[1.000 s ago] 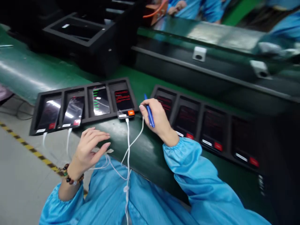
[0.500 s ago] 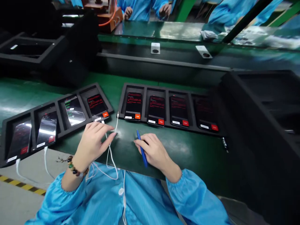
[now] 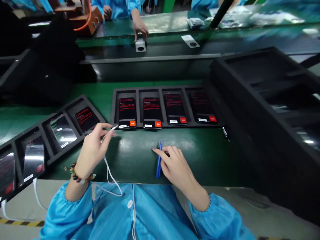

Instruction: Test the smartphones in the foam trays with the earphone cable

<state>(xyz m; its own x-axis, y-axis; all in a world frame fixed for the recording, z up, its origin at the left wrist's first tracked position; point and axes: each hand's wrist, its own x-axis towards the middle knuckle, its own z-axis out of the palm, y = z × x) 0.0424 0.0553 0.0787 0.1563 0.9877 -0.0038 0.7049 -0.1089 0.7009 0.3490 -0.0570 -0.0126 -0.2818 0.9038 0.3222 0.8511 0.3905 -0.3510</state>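
Observation:
My left hand [image 3: 93, 150], a beaded bracelet on its wrist, pinches a thin white cable [image 3: 109, 171] just behind its slim plug [image 3: 114, 127]. The plug points towards the near left corner of the right-hand black tray [image 3: 165, 127], where several phones lie in separate compartments. Closest to the plug is the leftmost phone [image 3: 127, 111], with red text and an orange button on its dark screen. My right hand [image 3: 177, 165] holds a blue pen [image 3: 159, 161] over the green table, tip pointing away from me. Part of a phone [image 3: 86, 117] behind my left hand is covered by it.
A second black tray [image 3: 56, 156] with phones slants off to the left, white cables [image 3: 37, 195] hanging from some. Large black cases stand at the left and right [image 3: 250, 126]. Across the bench, a co-worker's hand [image 3: 140, 28] touches a white card-like piece [image 3: 140, 45].
My left hand has closed on the white cable that lay against the tray. My right hand has shifted slightly right with the pen. A co-worker's hand has reached a white piece.

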